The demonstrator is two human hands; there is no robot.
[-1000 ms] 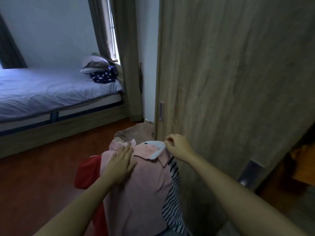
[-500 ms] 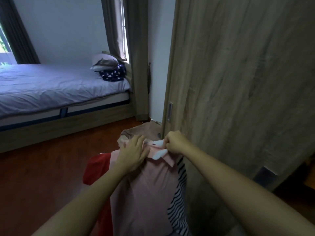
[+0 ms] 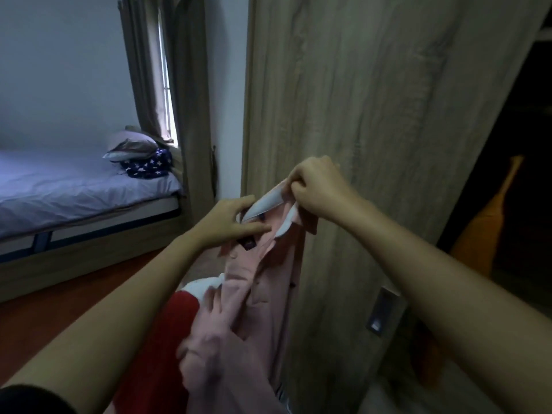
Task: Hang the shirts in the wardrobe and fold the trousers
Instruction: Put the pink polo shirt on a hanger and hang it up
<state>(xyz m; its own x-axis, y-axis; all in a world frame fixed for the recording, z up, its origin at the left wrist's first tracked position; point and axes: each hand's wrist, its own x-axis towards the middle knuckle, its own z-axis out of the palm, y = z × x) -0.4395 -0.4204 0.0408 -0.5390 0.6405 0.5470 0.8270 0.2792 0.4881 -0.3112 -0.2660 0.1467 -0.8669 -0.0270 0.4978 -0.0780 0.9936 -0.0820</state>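
At frame centre, the right grip [image 3: 318,189] pinches the pink shirt [image 3: 263,294] by its collar. The left grip [image 3: 230,224] grasps that collar too.

Both hands [image 3: 316,186] have lifted the pink shirt [image 3: 257,282].

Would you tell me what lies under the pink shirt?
A red garment and some white cloth show beneath the pink shirt; the rest of the pile is covered.
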